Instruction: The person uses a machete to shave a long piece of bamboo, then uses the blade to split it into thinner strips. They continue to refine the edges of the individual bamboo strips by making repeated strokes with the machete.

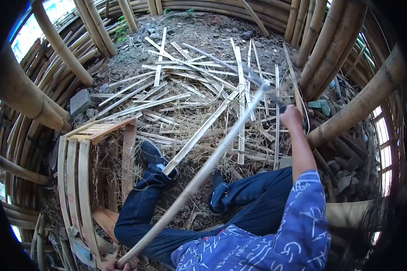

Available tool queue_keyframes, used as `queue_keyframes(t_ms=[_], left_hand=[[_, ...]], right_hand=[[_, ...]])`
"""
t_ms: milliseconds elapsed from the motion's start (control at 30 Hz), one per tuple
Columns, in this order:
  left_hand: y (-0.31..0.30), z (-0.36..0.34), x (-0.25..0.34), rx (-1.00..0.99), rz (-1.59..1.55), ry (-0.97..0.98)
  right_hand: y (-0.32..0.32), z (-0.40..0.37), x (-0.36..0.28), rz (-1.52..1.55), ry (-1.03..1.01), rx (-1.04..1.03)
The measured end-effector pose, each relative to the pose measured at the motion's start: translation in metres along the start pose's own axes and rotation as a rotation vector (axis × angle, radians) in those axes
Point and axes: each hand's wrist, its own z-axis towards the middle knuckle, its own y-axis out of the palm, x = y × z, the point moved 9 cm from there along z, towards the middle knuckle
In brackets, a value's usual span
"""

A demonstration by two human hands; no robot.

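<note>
My left hand, at the bottom edge and partly cut off, is closed round the near end of a long pale bamboo pole. The pole slants up and away across my legs to the middle right. There its far end meets the blurred blade of a machete. Closed round the machete's dark handle is my right hand, with the arm stretched forward. Motion blur hides exactly how blade and pole touch. A split bamboo strip lies between the pile and my left shoe.
Many split bamboo strips lie scattered over shavings ahead. A slatted wooden crate stands at my left, with a grey block beyond it. Thick bamboo posts and walls surround the space. Stones lie at the right.
</note>
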Motion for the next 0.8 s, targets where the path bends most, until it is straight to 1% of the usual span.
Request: queue_keyframes(t_ms=[67, 100, 133, 167, 233, 267, 300, 333, 400, 433, 467, 500, 533, 600, 633, 700, 733, 767, 800], left_hand=[[0.010, -0.019, -0.018, -0.071, 0.016, -0.026], [0.015, -0.028, -0.031, -0.105, 0.027, -0.038], [0.029, -0.042, -0.058, -0.132, -0.034, -0.142], [0.026, -0.030, -0.041, -0.136, -0.039, -0.154], [0.011, 0.001, 0.000, -0.013, 0.007, -0.012], [0.013, 0.006, -0.001, -0.005, 0.136, 0.114], [0.013, 0.008, 0.002, -0.020, 0.140, 0.122], [0.016, 0.012, 0.019, -0.032, 0.298, 0.270], [0.018, 0.015, 0.029, -0.055, 0.376, 0.346], [0.019, 0.016, 0.034, -0.065, 0.414, 0.385], [0.018, 0.017, -0.005, -0.064, 0.097, 0.050], [0.026, 0.011, -0.046, -0.061, -0.223, -0.284], [0.027, 0.012, -0.049, -0.063, -0.224, -0.289], [0.028, 0.019, -0.044, -0.077, -0.156, -0.217], [0.034, 0.021, -0.046, -0.076, -0.154, -0.226], [0.033, 0.022, -0.063, 0.144, -0.313, -0.400], [0.029, 0.032, -0.045, 0.139, -0.169, -0.338], [0.026, 0.043, -0.030, 0.148, -0.166, -0.351], [0.031, 0.056, -0.013, 0.071, -0.236, -0.358]], right_hand=[[-0.017, 0.003, 0.014, -0.018, 0.057, -0.024], [-0.010, 0.006, 0.026, 0.012, 0.088, -0.009], [-0.007, 0.002, 0.029, 0.081, 0.069, -0.007], [-0.004, -0.006, 0.034, 0.137, 0.054, -0.015], [0.005, -0.018, 0.032, 0.183, -0.012, 0.088], [-0.009, -0.037, 0.018, 0.259, 0.022, 0.048], [-0.005, -0.040, 0.014, 0.279, 0.031, -0.033], [0.013, -0.035, 0.024, 0.313, 0.022, -0.027], [0.030, -0.029, 0.032, 0.360, 0.008, -0.014], [0.046, -0.033, 0.035, 0.482, 0.096, -0.197], [0.063, -0.042, 0.037, 0.598, 0.186, -0.384], [0.063, -0.047, 0.037, 0.597, 0.185, -0.386], [0.067, -0.053, 0.033, 0.663, 0.168, -0.431], [0.070, -0.063, 0.022, 0.795, 0.162, -0.563], [0.065, -0.067, 0.017, 0.793, 0.157, -0.570], [0.060, -0.080, -0.002, 1.092, 0.222, -0.679], [0.066, -0.085, -0.009, 1.228, 0.311, -0.767], [0.065, -0.095, -0.023, 1.403, 0.439, -0.864], [0.059, -0.101, -0.039, 1.550, 0.469, -0.888]])
